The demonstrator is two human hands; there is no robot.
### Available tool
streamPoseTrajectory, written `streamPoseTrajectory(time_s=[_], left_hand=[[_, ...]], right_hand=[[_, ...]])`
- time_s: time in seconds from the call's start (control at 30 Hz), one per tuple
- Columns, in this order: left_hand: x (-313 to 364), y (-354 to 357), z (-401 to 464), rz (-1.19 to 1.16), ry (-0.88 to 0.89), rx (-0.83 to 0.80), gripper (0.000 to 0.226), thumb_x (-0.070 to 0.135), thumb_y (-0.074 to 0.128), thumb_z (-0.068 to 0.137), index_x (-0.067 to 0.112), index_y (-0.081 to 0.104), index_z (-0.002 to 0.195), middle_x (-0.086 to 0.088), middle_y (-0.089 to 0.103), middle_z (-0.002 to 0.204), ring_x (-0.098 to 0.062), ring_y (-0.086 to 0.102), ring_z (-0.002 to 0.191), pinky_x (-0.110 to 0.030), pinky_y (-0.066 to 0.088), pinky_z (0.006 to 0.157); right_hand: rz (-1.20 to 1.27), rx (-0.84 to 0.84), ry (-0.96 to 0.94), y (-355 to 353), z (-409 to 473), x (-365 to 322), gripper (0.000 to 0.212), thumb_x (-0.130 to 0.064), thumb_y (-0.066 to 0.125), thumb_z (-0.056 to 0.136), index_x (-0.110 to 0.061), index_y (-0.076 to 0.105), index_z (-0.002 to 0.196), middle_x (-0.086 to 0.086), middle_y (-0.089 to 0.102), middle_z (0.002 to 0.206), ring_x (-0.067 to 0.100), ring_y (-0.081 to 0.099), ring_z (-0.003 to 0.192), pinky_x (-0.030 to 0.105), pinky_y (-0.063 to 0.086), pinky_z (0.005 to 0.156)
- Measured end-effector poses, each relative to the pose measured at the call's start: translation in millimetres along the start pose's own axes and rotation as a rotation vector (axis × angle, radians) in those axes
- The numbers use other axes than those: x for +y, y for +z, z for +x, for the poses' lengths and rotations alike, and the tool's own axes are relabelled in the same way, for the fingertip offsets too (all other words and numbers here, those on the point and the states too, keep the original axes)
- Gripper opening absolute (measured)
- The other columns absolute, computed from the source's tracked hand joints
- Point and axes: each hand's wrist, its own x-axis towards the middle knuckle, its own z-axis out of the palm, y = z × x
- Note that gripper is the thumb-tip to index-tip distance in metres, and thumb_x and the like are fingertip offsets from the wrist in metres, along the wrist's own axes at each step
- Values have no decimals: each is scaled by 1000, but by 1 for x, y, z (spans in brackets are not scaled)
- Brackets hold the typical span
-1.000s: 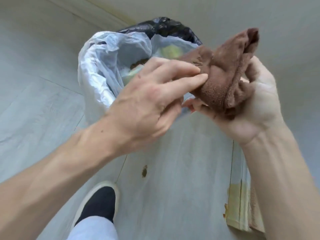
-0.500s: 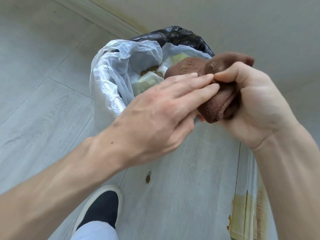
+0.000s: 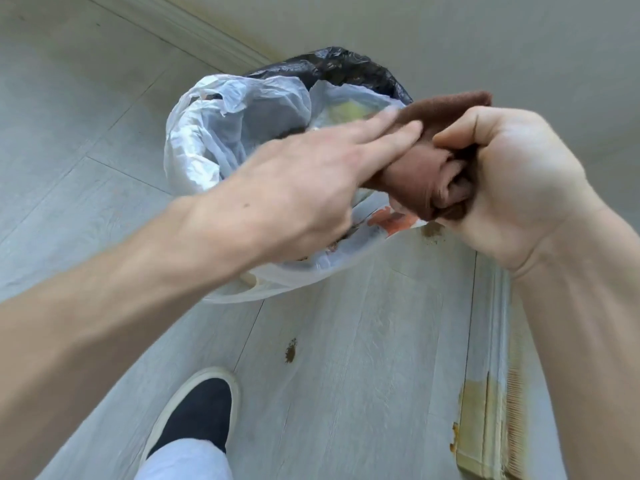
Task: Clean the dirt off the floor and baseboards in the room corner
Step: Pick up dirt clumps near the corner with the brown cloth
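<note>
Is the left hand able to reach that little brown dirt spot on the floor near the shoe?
Probably yes. The dirt spot lies on bare floor with nothing covering it, and the left hand grips nothing; its straight fingers only lie on the brown cloth. The person would have to bend down.

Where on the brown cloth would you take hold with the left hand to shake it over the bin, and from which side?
Grip the flat free end of the brown cloth, reaching from the left over the bin bag. The right hand already bunches the lower end; the left hand lies straight-fingered against it.
</note>
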Motion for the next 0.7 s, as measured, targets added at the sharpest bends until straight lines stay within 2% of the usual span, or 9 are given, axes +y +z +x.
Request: streamPoseTrajectory(time_s=[0.13,0.27,0.3,0.33,0.37,0.5,0.53,0.57,0.7], left_hand=[[1,-16,3,-59,-85,209,72,7,32,87,22,35,158,-9,50,154,-31,49,138,-47,42,113],[2,-4,-4,95,-74,-13,67,5,35,89,28,38,152,3,40,162,-27,48,139,-49,44,111],[-3,-4,-3,98,-169,9,59,5,37,90,25,44,145,-4,50,154,-33,54,130,-51,47,106],[-6,-7,-2,72,-185,114,62,4,38,90,23,44,148,-8,53,151,-33,54,130,-48,46,109],[0,-13,-5,-32,-105,225,71,2,37,88,23,37,156,-5,47,157,-27,48,140,-40,40,116],[8,3,-3,147,-30,-15,69,6,36,88,29,39,153,2,40,162,-26,46,142,-43,44,111],[1,2,0,226,-140,-57,56,8,39,89,27,51,140,-5,55,148,-35,56,128,-48,51,100],[-4,-2,3,230,-196,-10,50,9,41,88,25,57,132,-9,63,133,-39,61,116,-50,53,92],[16,-12,-6,-179,64,472,41,18,40,88,21,71,114,5,74,104,-22,69,96,-41,54,85]], right_hand=[[30,-37,-8,-2,-2,-3,36,-3,37,86,-4,56,116,20,60,106,37,60,90,50,51,76],[100,-23,-42,-6,-10,-11,51,-2,37,83,10,60,127,18,67,108,36,64,93,35,47,85],[116,-1,-55,-8,-11,-12,52,-3,36,85,14,59,129,22,68,116,23,24,102,33,30,86],[119,40,-72,-11,-12,-13,49,-3,34,88,12,61,125,26,67,125,45,44,135,44,47,103],[127,35,-89,-13,-14,-12,43,-2,30,91,9,64,116,27,67,128,45,53,131,62,43,110],[141,31,-94,-17,-19,-10,19,-3,38,93,-3,57,96,11,68,84,25,61,59,25,49,61],[143,53,-110,-20,-19,-6,23,-4,41,89,-3,58,104,12,70,97,14,32,95,29,43,67],[130,69,-117,-23,-21,-3,30,-4,39,88,-3,59,111,16,71,115,37,66,115,36,44,76],[188,53,-218,-32,-44,12,42,-2,29,94,-1,63,119,19,67,131,38,65,122,50,43,111]])
